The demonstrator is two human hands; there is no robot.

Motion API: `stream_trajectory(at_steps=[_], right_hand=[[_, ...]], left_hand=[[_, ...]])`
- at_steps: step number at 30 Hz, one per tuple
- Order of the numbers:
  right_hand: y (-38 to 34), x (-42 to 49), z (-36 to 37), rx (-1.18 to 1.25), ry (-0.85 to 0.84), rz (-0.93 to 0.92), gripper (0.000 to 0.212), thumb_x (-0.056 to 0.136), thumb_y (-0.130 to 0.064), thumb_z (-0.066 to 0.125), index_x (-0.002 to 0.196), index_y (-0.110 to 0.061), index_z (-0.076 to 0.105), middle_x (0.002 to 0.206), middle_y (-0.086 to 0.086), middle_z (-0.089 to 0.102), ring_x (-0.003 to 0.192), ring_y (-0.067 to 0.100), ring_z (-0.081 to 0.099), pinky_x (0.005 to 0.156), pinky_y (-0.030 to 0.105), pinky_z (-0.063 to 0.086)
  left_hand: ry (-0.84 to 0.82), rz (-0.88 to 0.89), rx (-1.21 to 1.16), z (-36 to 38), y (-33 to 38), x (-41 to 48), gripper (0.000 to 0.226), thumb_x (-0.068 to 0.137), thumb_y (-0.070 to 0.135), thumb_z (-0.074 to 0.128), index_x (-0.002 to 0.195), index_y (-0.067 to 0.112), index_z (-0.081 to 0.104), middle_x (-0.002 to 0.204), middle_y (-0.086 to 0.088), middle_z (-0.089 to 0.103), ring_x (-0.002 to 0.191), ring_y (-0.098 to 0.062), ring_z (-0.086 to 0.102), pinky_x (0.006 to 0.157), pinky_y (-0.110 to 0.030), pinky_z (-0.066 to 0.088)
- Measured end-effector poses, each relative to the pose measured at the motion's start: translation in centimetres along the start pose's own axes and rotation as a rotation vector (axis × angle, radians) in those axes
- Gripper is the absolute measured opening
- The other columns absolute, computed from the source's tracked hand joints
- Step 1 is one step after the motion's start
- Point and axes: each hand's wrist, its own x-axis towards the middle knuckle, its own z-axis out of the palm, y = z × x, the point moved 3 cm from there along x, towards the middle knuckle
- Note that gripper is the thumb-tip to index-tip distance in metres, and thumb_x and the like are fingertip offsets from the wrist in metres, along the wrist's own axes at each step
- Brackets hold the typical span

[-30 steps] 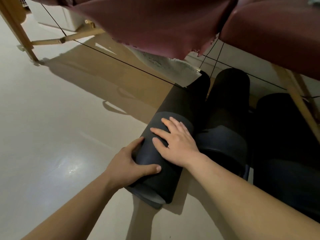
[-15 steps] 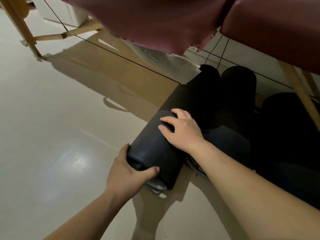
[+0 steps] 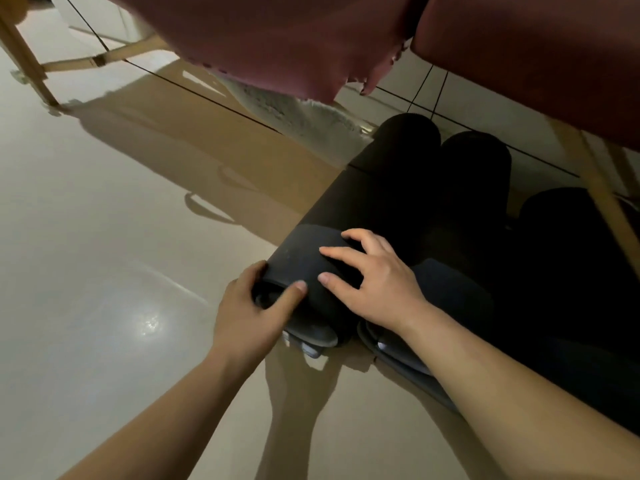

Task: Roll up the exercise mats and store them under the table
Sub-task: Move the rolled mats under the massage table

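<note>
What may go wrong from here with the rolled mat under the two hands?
Inner layers stick out at the near end of the rolled mat, so it may loosen if the left hand releases its grip. The black cord crosses the mat further in, and the mat might snag there.

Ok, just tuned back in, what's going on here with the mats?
A person has both hands on a rolled dark mat lying on the floor at the edge of the maroon padded table. The left hand grips the roll's near end, thumb over the top. The right hand rests spread on its upper side. The roll's far end lies under the table beside two other dark rolls, and its near end sticks out.
</note>
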Motion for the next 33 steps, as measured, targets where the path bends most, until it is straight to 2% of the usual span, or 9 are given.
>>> stream_trajectory(at_steps=[4, 9, 12, 16, 20, 24, 27, 30, 33], right_hand=[[0.6, -0.1, -0.4, 0.077, -0.024, -0.004, 0.049, 0.091, -0.059, 0.071, 0.138, -0.044, 0.063, 0.152, -0.019, 0.040, 0.145, 0.008, 0.033, 0.110, 0.046, 0.047], [0.7, 0.1, -0.9, 0.027, -0.132, 0.064, 0.083, 0.075, -0.071, 0.080, 0.147, -0.045, 0.048, 0.162, -0.017, 0.026, 0.153, 0.012, 0.019, 0.115, 0.046, 0.040], [0.9, 0.9, -1.1, -0.021, -0.120, 0.104, 0.081, 0.079, -0.068, 0.079, 0.146, -0.041, 0.044, 0.167, -0.011, 0.022, 0.156, 0.017, 0.016, 0.115, 0.049, 0.041], [1.4, 1.6, -1.3, -0.082, -0.100, 0.147, 0.075, 0.085, -0.064, 0.074, 0.148, -0.038, 0.042, 0.171, -0.007, 0.019, 0.157, 0.020, 0.020, 0.113, 0.049, 0.039], [0.8, 1.7, -1.4, -0.187, -0.051, 0.145, 0.071, 0.089, -0.060, 0.070, 0.150, -0.036, 0.043, 0.171, -0.002, 0.021, 0.158, 0.024, 0.020, 0.120, 0.049, 0.032], [-2.9, 1.0, -0.3, -0.174, 0.094, -0.012, 0.049, 0.093, -0.050, 0.067, 0.137, -0.026, 0.062, 0.150, -0.001, 0.048, 0.142, 0.023, 0.042, 0.116, 0.046, 0.037], [-6.0, 1.2, 1.1, -0.162, 0.166, -0.100, 0.034, 0.095, -0.042, 0.066, 0.121, -0.022, 0.071, 0.126, -0.001, 0.061, 0.122, 0.024, 0.056, 0.107, 0.044, 0.044], [-9.4, 1.1, 3.2, -0.153, 0.142, -0.159, 0.032, 0.096, -0.041, 0.063, 0.120, -0.022, 0.073, 0.116, -0.002, 0.063, 0.113, 0.024, 0.059, 0.103, 0.044, 0.048], [-12.3, 3.0, 4.8, -0.327, 0.013, -0.147, 0.056, 0.097, -0.054, 0.055, 0.148, -0.029, 0.054, 0.152, 0.005, 0.050, 0.145, 0.032, 0.040, 0.121, 0.050, 0.033]], left_hand=[[0.170, -0.061, -0.092, 0.6, -0.7, -0.6, 0.070, 0.067, 0.078, 0.077, 0.125, 0.045, 0.055, 0.128, 0.010, 0.061, 0.111, -0.004, 0.061, 0.096, -0.034, 0.052], [0.197, -0.058, -0.116, 2.2, 0.3, 0.1, 0.076, 0.079, 0.068, 0.081, 0.144, 0.033, 0.061, 0.130, 0.014, 0.060, 0.123, -0.010, 0.059, 0.106, -0.036, 0.050], [0.120, -0.048, -0.127, 3.4, 1.3, 0.9, 0.070, 0.088, 0.062, 0.076, 0.149, 0.033, 0.057, 0.128, 0.017, 0.056, 0.125, -0.011, 0.054, 0.102, -0.031, 0.047], [-0.088, -0.081, -0.142, 3.9, 2.0, 1.9, 0.055, 0.105, 0.046, 0.061, 0.156, 0.040, 0.044, 0.136, 0.022, 0.049, 0.124, -0.003, 0.043, 0.095, -0.010, 0.038], [-0.153, -0.145, -0.150, 2.2, 2.1, 2.8, 0.054, 0.107, 0.046, 0.058, 0.158, 0.035, 0.045, 0.140, 0.019, 0.049, 0.135, -0.011, 0.047, 0.101, -0.028, 0.038], [-0.098, -0.149, 0.004, -0.9, 1.7, 2.3, 0.063, 0.104, 0.047, 0.063, 0.160, 0.025, 0.043, 0.159, -0.001, 0.049, 0.140, -0.023, 0.054, 0.110, -0.040, 0.048], [-0.131, -0.135, 0.183, -5.2, 0.7, 2.0, 0.062, 0.104, 0.047, 0.063, 0.159, 0.024, 0.045, 0.157, -0.003, 0.052, 0.135, -0.023, 0.059, 0.112, -0.046, 0.050], [-0.143, -0.144, 0.278, -10.6, -0.2, 1.0, 0.057, 0.104, 0.044, 0.064, 0.155, 0.025, 0.050, 0.150, -0.001, 0.059, 0.125, -0.019, 0.063, 0.109, -0.044, 0.053], [-0.106, -0.180, 0.334, -16.0, -2.8, -0.7, 0.055, 0.103, 0.042, 0.065, 0.154, 0.026, 0.050, 0.145, -0.001, 0.061, 0.121, -0.019, 0.064, 0.106, -0.043, 0.055]])
